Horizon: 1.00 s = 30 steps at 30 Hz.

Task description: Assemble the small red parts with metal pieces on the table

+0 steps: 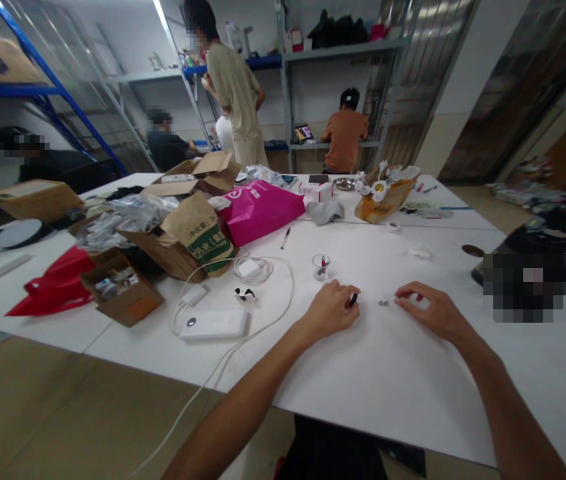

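Observation:
My left hand (330,310) rests low over the white table, its fingers closed round a small black object (353,299) whose kind I cannot make out. Across a short gap, my right hand (433,312) holds nothing, with thumb and fingers curved apart. Between the two hands, nearer the right fingertips, lie a few small grey metallic bits (383,303). A small clear cup (321,267) stands just beyond my left hand, with something red and dark inside. To the left of that hand lies a small black-and-white object (245,295).
A white power bank (214,324) and looped white cable (290,293) lie at left. Behind them are a brown paper bag (203,233), a magenta bag (263,210) and an open carton (127,293). A pen (286,238) lies mid-table. Several people are farther back, by shelves.

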{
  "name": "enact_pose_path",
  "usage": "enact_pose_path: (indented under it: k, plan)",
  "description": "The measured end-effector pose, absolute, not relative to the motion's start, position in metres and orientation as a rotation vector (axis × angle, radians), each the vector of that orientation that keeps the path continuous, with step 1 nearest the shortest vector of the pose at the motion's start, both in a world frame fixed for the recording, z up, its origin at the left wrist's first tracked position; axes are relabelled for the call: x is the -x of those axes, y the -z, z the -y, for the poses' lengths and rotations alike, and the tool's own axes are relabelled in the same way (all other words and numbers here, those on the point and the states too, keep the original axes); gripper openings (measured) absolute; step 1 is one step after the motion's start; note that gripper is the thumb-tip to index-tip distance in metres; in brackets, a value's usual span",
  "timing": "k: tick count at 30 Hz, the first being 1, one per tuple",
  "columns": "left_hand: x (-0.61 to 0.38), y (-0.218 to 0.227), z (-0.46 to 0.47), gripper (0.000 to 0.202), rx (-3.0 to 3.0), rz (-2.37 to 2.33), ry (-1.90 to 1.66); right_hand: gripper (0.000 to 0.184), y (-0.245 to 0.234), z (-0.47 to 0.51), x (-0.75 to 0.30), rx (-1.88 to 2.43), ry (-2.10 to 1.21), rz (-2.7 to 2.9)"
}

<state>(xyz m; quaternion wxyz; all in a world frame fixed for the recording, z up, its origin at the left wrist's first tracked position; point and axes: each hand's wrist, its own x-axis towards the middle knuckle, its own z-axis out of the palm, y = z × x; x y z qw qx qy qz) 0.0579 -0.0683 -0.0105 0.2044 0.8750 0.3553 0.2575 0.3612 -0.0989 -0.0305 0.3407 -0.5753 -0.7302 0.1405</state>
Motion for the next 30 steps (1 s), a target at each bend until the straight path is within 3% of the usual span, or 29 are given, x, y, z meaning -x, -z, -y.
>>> enact_pose_path:
  k: [6, 14, 19, 23, 26, 30]
  plan:
    - [-0.055, 0.014, 0.068, 0.027, -2.745, -1.061, -0.469, 0.039, 0.039, 0.097, -0.353, 1.533, -0.480, 1.928]
    - [-0.046, 0.015, 0.062, 0.026, -2.779, -1.099, -0.516, 0.034, 0.047, 0.097, -0.356, 1.566, -0.565, 1.897]
    - [-0.041, 0.016, 0.057, 0.038, -2.686, -1.101, -0.708, 0.039, 0.041, 0.098, -0.355, 1.593, -0.608, 1.872]
    - [-0.031, 0.000, 0.038, 0.013, -2.452, -1.335, -1.109, 0.045, 0.033, 0.098, -0.355, 1.561, -0.610, 1.788]
    - [-0.022, -0.019, 0.014, 0.012, -2.261, -1.630, -1.281, 0.047, 0.031, 0.098, -0.353, 1.557, -0.587, 1.681]
    - [-0.021, -0.040, -0.016, 0.022, -2.352, -1.720, -0.927, 0.045, 0.032, 0.098, -0.352, 1.541, -0.577, 1.647]
